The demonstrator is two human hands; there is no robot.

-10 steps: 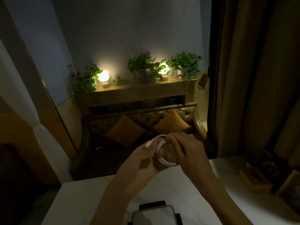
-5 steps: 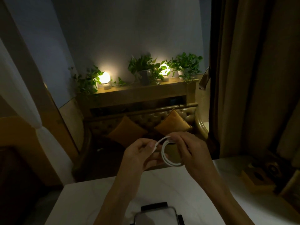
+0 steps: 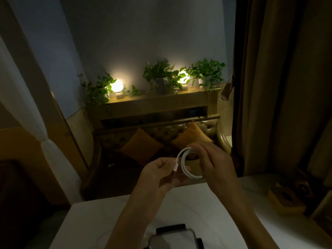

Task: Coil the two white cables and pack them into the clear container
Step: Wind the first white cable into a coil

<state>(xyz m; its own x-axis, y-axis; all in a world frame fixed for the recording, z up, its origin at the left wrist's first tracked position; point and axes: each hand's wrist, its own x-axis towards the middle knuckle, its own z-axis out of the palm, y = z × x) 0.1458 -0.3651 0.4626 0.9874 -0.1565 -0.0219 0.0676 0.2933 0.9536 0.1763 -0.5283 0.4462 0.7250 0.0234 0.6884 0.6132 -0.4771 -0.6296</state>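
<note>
Head camera footage looked down over a white table (image 3: 206,209) in a dim room. Both hands were raised above its far edge. The right hand (image 3: 213,162) pinched a small coil of white cable (image 3: 186,168) between thumb and fingers, gripping the loops on their right side. The left hand (image 3: 161,173) held the cable's loose plug end (image 3: 175,167) between thumb and forefinger, just left of the coil. Below the forearms, at the picture's bottom edge, the clear container (image 3: 172,239) with black latches sat on the table. A faint second white cable (image 3: 100,239) lay on the table to its left.
</note>
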